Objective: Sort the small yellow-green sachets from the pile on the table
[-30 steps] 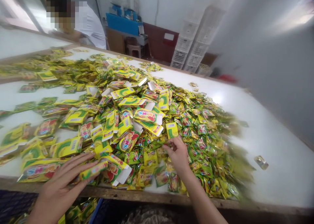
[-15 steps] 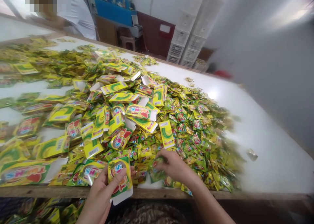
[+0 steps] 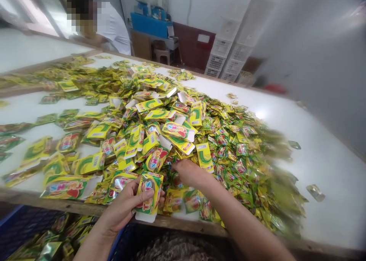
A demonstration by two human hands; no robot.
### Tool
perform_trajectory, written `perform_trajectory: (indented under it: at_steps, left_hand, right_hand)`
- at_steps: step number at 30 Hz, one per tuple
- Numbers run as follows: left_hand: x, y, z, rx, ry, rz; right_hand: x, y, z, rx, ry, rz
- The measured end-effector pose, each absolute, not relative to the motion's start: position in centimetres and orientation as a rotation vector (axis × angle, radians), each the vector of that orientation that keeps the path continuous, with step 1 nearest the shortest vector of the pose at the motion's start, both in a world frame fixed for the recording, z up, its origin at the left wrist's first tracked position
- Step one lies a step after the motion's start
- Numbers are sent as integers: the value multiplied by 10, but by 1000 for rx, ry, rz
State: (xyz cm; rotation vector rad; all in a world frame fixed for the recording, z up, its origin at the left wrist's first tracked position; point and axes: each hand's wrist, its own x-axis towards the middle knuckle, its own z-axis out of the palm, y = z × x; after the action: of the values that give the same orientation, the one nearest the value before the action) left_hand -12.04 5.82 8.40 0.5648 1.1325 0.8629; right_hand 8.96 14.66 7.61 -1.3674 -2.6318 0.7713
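Observation:
My left hand (image 3: 126, 204) is closed round a small yellow and green cardboard box (image 3: 149, 194), thumb across its printed front. The white flap of the box points down toward me, over the table's near edge. Just right of it, my right hand (image 3: 188, 172) reaches into the pile of small shiny sachets (image 3: 225, 154). Its fingertips are mostly hidden, so I cannot tell what they hold. Close to that hand lie a yellow box (image 3: 204, 157) and a tilted box (image 3: 157, 159). A green sachet (image 3: 192, 200) rests below my right wrist, near the edge.
More boxes (image 3: 178, 130), several with open flaps, lie over the heap on the white table (image 3: 323, 150). Below the near edge at left stands a blue crate (image 3: 17, 223) of sachets. Across the table sits a person (image 3: 114, 28) in white. Stacked white crates (image 3: 221, 47) stand behind.
My right hand has moved away from the table edge, deeper into the heap; the green sachet it was at now lies by the edge. My left hand keeps the box. The view has shifted left.

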Motion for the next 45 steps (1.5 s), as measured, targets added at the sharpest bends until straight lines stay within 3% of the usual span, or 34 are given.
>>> perform_trajectory:
  at_steps: [15,22,30,35,40,45]
  left_hand:
    - [-69,46,77,1031,1362,1040]
    - [-65,70,85,1198,1527,1228]
    - [-103,63,74,1472,1786,910]
    - [-128,42,63,1929,1657,425]
    - [-105,39,61,2100,1573,197]
    - [-85,55,74,1687,1568,451]
  right_hand:
    - [126,82,46,-1593,-2425,629]
    - [159,57,42,-1549,-2031,899]
    - [174,64,39,-1603,-1774,1017]
    - [170,71,48,-1540,-2150,1048]
    - [156,82,46,-1542,-2334,1014]
    - [167,97,57,-1699,-2286,856]
